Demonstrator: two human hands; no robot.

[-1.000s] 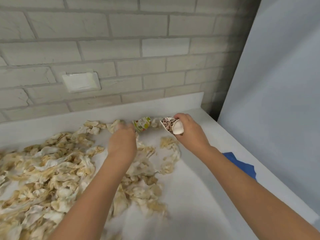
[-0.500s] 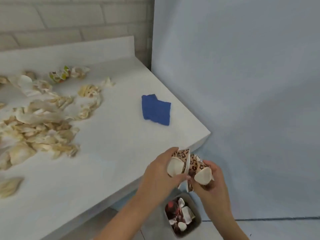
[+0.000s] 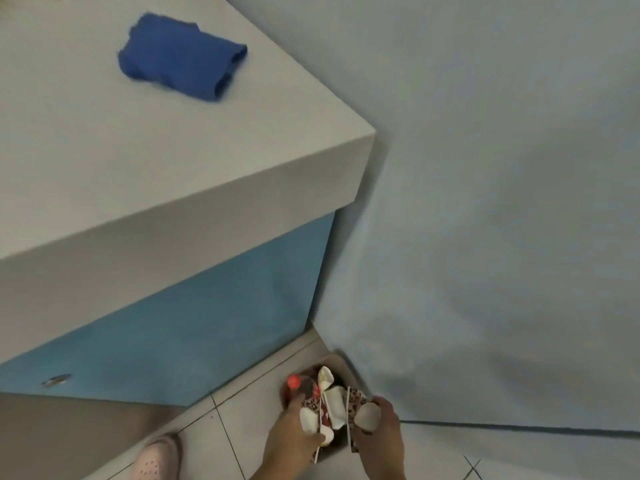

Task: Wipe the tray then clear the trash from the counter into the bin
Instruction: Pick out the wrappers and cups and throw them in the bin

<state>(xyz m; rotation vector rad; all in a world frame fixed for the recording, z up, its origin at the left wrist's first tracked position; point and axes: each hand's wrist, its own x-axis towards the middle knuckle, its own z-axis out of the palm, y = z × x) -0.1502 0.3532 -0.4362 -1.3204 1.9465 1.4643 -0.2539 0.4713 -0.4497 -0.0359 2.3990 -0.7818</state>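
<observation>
Over bin, both hands grip apparent cups.

Probably a home kitchen corner: white counter, blue cabinet front, tiled floor, small trash bin

Blue cabinet, grey backdrop, tiled floor, my shoe.
Cabinet front is flat blue and fills the lower left of my view, with a small metal knob near its lower left edge, blurred. Below it is a tan-grey panel; can't tell what it is. Backdrop is plain pale grey-blue, covers the whole right side, meets the cabinet's right edge and runs down to the floor, with a dark line along its base. Floor is pale tile with thin dark grout lines and a dark cross mark at lower right. My shoe, pink with small holes, is on the tiles near the panel, toe toward the cabinet.
</observation>
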